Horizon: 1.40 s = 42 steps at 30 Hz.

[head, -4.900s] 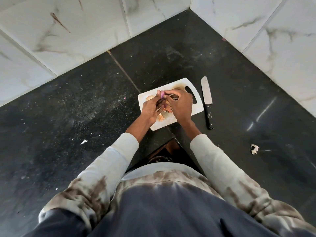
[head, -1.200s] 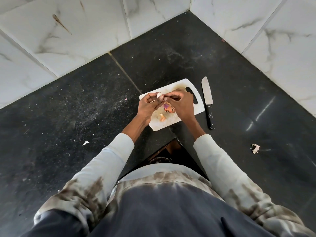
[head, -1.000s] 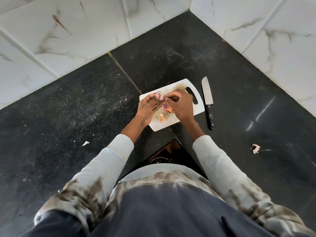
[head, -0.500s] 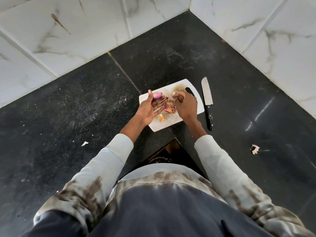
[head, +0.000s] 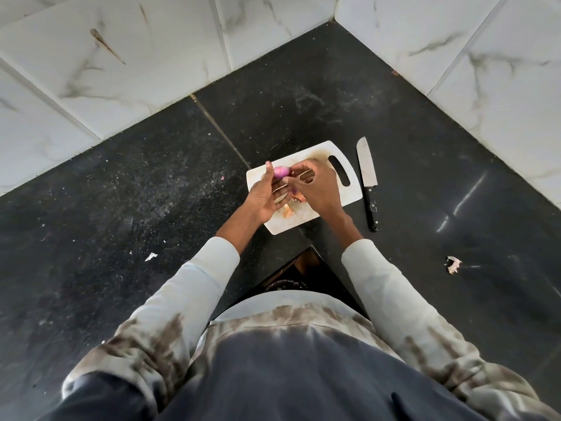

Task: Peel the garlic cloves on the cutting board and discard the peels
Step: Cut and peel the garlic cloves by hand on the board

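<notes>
A small purple-pink clove (head: pixel 280 171) sits between the thumb and fingers of my left hand (head: pixel 267 196), held just above the white cutting board (head: pixel 349 197). My right hand (head: pixel 317 189) reaches across to it, and its fingertips pinch at the clove's right side. Orange-brown peels (head: pixel 287 211) lie on the board under my hands, partly hidden by them.
A black-handled knife (head: pixel 368 182) lies on the dark counter just right of the board. One loose peel (head: pixel 453 264) rests on the counter at the right, and a white scrap (head: pixel 151 256) at the left. White marble-tiled walls meet in a corner behind the board.
My right hand has come back from the peels on the board to the clove in my left hand. The left hand has kept hold of the clove throughout.
</notes>
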Available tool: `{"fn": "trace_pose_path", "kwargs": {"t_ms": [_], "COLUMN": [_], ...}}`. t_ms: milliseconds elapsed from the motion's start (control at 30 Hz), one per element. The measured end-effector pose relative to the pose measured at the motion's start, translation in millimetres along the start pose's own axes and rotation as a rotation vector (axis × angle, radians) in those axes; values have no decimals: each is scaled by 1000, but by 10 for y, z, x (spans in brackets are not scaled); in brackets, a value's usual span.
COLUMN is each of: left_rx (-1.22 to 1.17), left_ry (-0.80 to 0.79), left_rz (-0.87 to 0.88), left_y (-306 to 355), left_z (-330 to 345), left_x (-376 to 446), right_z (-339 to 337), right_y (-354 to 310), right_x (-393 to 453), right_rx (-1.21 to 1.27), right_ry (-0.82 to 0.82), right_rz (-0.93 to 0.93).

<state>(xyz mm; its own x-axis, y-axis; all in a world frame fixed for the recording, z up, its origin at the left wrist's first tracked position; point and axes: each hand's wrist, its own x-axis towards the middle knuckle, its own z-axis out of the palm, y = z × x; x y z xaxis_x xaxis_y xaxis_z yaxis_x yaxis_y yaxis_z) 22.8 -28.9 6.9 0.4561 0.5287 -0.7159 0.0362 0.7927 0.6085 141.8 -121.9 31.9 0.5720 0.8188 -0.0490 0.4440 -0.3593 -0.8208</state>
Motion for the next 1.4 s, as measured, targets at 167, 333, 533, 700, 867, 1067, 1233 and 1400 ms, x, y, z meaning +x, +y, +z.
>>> {"fn": "trace_pose_path", "kwargs": {"t_ms": [167,333,533,700,867,1067,1233,1400], "left_rx": [30,97,216,247,225,138,124,81], "left_ry": [4,95,93,3,-32,-34,-29,-18], "left_rz": [-7,87,221,252,226,161,141,124], "left_y": [-30,4,30,29,43,49,59,73], "left_z": [35,79,73,19,-1,24,-9,-8], "left_x": [-2,8,43,-7,-36,-73,-66,-70], "right_z": [25,-10,11,-49,-33,-27,-27,-71], "right_y": [-21,-47,-50,-54,-41,20,117,103], "right_x": [0,-9,7,27,23,41,43,61], "right_rx": [-8,19,18,26,13,-19,-143,-101], "right_ry": [50,55,106,127,133,171,160,149], "right_rz": [0,10,24,-23,-10,50,101,23]}}
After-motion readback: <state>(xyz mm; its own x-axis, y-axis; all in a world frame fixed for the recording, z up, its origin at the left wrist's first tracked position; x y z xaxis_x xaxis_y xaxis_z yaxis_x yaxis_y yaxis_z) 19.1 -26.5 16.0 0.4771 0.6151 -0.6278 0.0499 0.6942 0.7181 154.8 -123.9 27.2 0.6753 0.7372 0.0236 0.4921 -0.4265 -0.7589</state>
